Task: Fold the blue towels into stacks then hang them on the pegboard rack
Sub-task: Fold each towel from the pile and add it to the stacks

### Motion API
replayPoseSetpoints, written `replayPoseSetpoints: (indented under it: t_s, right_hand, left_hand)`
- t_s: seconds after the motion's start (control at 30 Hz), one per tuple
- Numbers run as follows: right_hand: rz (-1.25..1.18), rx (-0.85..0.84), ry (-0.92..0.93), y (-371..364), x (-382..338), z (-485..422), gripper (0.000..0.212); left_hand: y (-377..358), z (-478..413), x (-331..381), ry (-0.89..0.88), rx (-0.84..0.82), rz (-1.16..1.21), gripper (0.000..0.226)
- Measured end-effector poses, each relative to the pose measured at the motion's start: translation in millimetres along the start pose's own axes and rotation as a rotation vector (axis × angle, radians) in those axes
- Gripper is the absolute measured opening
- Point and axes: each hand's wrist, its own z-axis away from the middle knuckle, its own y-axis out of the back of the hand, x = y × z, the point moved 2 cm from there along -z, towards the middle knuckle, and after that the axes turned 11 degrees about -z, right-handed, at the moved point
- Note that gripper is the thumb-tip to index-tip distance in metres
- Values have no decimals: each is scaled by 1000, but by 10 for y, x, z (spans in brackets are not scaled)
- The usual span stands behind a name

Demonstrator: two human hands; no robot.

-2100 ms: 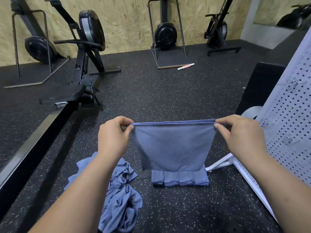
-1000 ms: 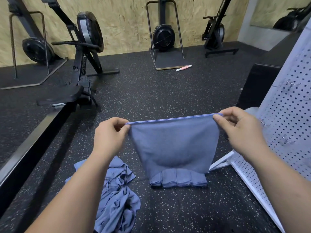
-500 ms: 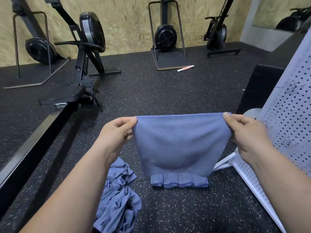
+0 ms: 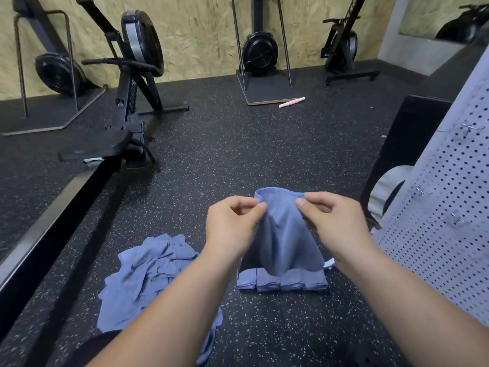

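— Above the rubber gym floor, which step do I caption?
— Folding. My left hand and right hand each pinch a top corner of a blue towel, each grip clamped on the hem. The corners are close together and the cloth hangs over the folded stack.
— Next?
— I judge the corners must meet squarely, then the towel goes onto that stack. To the left lie unfolded towels. The pegboard rack stands right, its hooks bare. No bin or basket shows.
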Motion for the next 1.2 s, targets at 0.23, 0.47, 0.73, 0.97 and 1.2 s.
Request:
replayPoseSetpoints:
  t_s: [0.23,0.47,0.73,0.97,1.2]
  right_hand:
    - [225,-71,137,-167,2,164,6]
    - [276,-57,185,-147,-14,200,17]
    - [409,-39,279,-165,59,287,13]
    - [340,-44,259,-208,78,337,23]
    - [421,-66,190,-70,50,152,14]
  left_hand:
    - [-222,107,-29,-48,-69,-37,8]
    - [-251,125,-28,-82,-49,-59,8]
    - [-269,219,-9,-142,-56,-140,14]
    - [-249,309,69,-138,-114,-103,26]
    - [-127,131,80,-195,-187,-243,19]
